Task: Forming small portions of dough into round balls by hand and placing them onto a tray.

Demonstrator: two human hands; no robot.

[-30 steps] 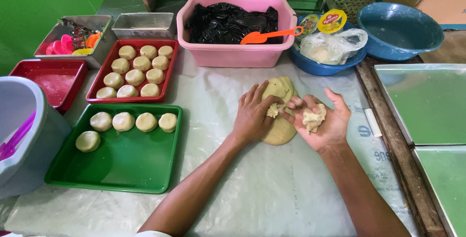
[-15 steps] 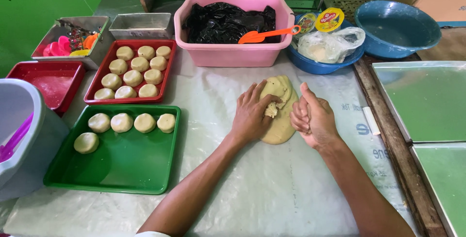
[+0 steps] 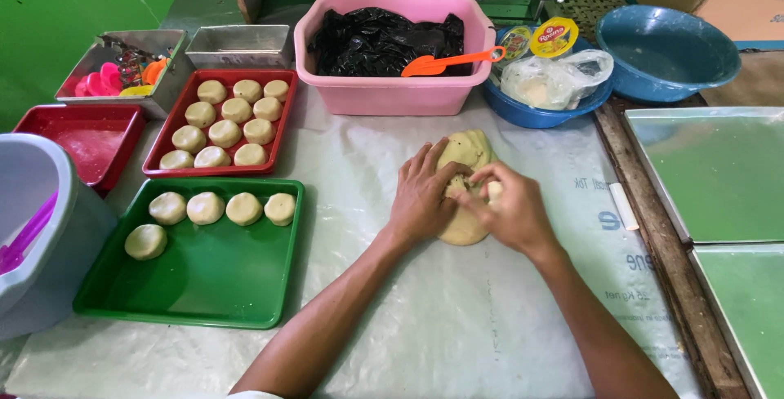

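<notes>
Head view: pale yellow dough lump (image 3: 464,191), long, uneven, lies on plastic sheet (image 3: 457,325) mid-table, below pink tub (image 3: 392,93). Red tray (image 3: 163,158): nine dough discs. Green tray (image 3: 204,285): five discs. Left hand (image 3: 423,199) flat, fingers spread, pressing lump. Right hand (image 3: 510,207) curled, fingertips pinching dough piece at lump's right side, touching left fingers.

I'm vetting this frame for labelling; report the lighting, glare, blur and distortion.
Head view: even, soft light, with only faint shadows under the hands on the dough; mild sheen on the plastic sheet and steel trays; everything sharp, no motion blur; wide-angle bend shows at the table edges.
</notes>
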